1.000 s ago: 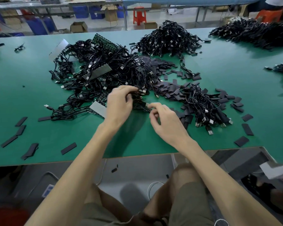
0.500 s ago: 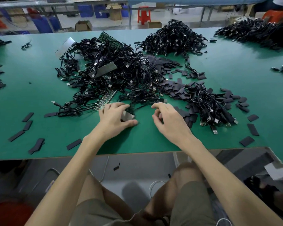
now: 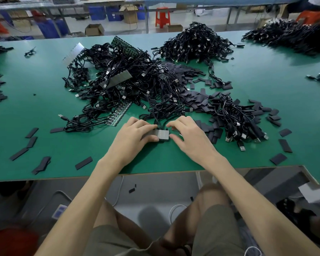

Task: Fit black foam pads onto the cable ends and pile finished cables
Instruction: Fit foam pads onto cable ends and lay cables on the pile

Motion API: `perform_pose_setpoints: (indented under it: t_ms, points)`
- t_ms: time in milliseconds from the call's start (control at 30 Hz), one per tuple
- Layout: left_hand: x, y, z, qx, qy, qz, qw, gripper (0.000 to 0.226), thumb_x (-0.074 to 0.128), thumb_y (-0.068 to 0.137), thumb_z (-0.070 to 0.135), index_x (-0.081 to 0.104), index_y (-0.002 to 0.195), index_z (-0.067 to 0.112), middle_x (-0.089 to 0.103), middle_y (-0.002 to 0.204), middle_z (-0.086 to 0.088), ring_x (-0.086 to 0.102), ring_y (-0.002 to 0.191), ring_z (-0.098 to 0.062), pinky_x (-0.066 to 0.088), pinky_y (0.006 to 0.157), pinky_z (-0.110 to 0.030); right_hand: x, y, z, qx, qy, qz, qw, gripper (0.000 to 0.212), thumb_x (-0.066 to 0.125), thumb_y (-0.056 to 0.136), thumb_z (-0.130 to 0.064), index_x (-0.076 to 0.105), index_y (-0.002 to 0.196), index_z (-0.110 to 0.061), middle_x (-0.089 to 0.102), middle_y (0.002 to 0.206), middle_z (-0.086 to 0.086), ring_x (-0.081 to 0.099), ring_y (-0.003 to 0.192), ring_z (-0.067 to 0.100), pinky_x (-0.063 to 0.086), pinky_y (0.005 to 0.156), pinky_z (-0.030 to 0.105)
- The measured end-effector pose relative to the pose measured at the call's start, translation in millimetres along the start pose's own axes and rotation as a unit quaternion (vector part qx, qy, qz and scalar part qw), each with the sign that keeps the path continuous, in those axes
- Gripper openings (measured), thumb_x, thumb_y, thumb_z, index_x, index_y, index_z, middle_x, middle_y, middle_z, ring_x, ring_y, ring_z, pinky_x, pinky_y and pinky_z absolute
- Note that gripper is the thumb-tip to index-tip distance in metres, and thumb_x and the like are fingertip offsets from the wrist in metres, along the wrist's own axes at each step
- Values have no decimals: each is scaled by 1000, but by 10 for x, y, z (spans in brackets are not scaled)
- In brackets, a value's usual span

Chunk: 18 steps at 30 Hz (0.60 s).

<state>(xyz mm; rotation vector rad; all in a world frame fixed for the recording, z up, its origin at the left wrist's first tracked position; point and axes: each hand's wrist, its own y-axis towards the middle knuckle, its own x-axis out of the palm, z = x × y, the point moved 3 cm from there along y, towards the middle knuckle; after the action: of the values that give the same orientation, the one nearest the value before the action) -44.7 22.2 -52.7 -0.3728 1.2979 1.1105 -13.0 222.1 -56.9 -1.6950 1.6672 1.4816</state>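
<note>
Left hand (image 3: 131, 139) pinches the grey strip (image 3: 163, 134), lying nine-to-three o'clock; right hand (image 3: 188, 137) meets its three o'clock end, grip unclear.
</note>
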Motion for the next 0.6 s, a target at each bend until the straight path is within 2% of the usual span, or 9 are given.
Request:
perform_pose_setpoints:
  t_ms: [100, 200, 367, 500, 600]
  points:
    - [-10, -13, 14, 7, 7, 48, 999, 30, 54, 103, 35, 74, 116, 17, 71, 108, 4, 52, 106, -21, 48, 91, -41, 10, -2, 15, -5, -1, 1, 1000, 27, 65, 98, -17, 64, 125, -14, 60, 116, -2, 47, 111, 14, 43, 93, 27]
    - [19, 15, 24, 0, -10, 44, 999, 31, 56, 101, 39, 73, 115, 17, 68, 107, 5, 51, 108, -17, 48, 92, -37, 18, -4, 29, -6, 1, -1, 1000, 26, 65, 99, -18, 66, 124, -12, 62, 115, -1, 48, 110, 16, 42, 94, 28]
    - [53, 13, 45, 19, -33, -8, 999, 62, 62, 86, 62, 68, 128, 16, 59, 115, 2, 48, 107, -18, 42, 97, -35, 19, -1, 25, -10, -6, -5, 1000, 28, 63, 100, -17, 66, 126, -10, 64, 116, 3, 51, 112, 21, 42, 100, 32]
    - [45, -11, 64, 36, -23, 3, 999, 59, 66, 86, 57, 70, 127, 16, 59, 113, -1, 52, 104, -22, 44, 94, -40, 24, -11, 12, -18, -9, -17, 1000, 29, 63, 100, -17, 66, 128, -11, 64, 116, 3, 51, 112, 23, 41, 100, 32]
    - [44, -28, 122, 39, 22, 27, 999, 53, 66, 88, 52, 73, 121, 11, 62, 103, -5, 57, 96, -27, 48, 85, -42, 18, -10, 11, -22, -17, -20, 999, 28, 61, 101, -15, 67, 128, -9, 65, 115, 5, 52, 111, 25, 41, 101, 33]
